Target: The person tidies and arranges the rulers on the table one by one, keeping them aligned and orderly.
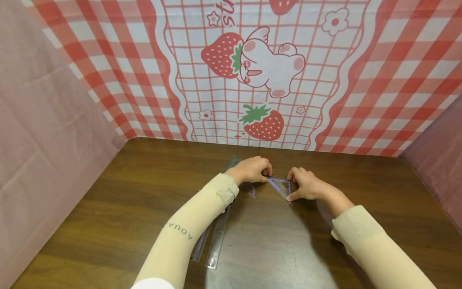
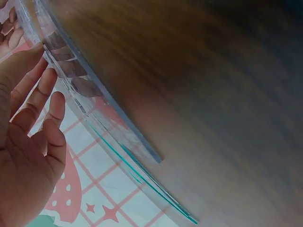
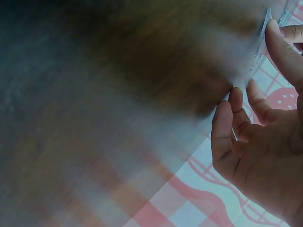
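Observation:
A small clear set square (image 1: 282,188) with purple markings lies on the table between the two hands. My left hand (image 1: 251,169) pinches its left corner with thumb and fingertips. From the right, my right hand (image 1: 306,185) holds its right edge, thumb at the lower corner and fingers at the upper one. Close by the left hand is a clear protractor (image 1: 252,191) with a purple scale, partly covered by that hand. In the left wrist view the left hand (image 2: 33,123) shows its thumb at a clear plastic edge. The right hand (image 3: 265,142) appears in the right wrist view, fingers bent.
A long clear ruler (image 1: 218,241) lies under the left forearm, beside a narrower purple-marked ruler (image 1: 200,243). Behind the left wrist is a dark see-through piece (image 1: 232,161), its shape partly hidden. A strawberry-print cloth (image 1: 267,92) hangs at the table's (image 1: 144,172) back.

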Motion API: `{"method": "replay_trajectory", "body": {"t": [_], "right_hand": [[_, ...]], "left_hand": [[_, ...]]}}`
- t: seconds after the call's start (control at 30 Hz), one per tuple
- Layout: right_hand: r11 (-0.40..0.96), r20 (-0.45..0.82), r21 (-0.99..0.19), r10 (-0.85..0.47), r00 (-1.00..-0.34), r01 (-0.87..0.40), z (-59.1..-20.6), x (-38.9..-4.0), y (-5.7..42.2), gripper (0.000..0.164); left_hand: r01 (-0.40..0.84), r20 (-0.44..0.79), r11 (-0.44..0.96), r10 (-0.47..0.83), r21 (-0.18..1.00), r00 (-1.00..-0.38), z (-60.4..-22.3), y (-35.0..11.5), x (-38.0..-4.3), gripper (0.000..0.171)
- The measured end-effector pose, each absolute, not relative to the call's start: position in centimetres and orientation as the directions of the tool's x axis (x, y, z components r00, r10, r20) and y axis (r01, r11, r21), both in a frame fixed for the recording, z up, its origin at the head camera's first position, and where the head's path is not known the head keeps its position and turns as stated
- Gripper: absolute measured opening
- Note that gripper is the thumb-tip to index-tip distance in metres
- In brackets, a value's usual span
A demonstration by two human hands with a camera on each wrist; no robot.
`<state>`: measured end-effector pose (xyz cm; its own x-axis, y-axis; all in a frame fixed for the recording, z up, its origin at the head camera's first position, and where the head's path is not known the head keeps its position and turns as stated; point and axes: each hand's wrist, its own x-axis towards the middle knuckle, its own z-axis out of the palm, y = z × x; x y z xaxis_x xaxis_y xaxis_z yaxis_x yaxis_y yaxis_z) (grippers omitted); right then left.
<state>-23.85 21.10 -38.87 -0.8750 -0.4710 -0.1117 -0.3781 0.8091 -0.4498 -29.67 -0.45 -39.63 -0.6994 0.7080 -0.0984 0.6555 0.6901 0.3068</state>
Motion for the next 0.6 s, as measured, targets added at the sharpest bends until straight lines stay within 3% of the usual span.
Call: {"method": "replay_trajectory", "body": {"t": [0.27, 0.6], "right_hand": [[0.730, -0.090, -0.573, -0.509, -0.856, -0.373, -39.09, -23.81, 21.07, 0.059], [0.687, -0.077, -0.627, -0.525, -0.848, -0.369, -38.98, -23.81, 21.19, 0.058]], "left_hand": [[0.656, -0.101, 0.675, 0.719, 0.338, -0.688, -39.71, -0.31, -29.80, 0.014], [0.634, -0.113, 0.680, 0.710, 0.368, -0.695, -39.81, -0.22, -29.93, 0.008]]}}
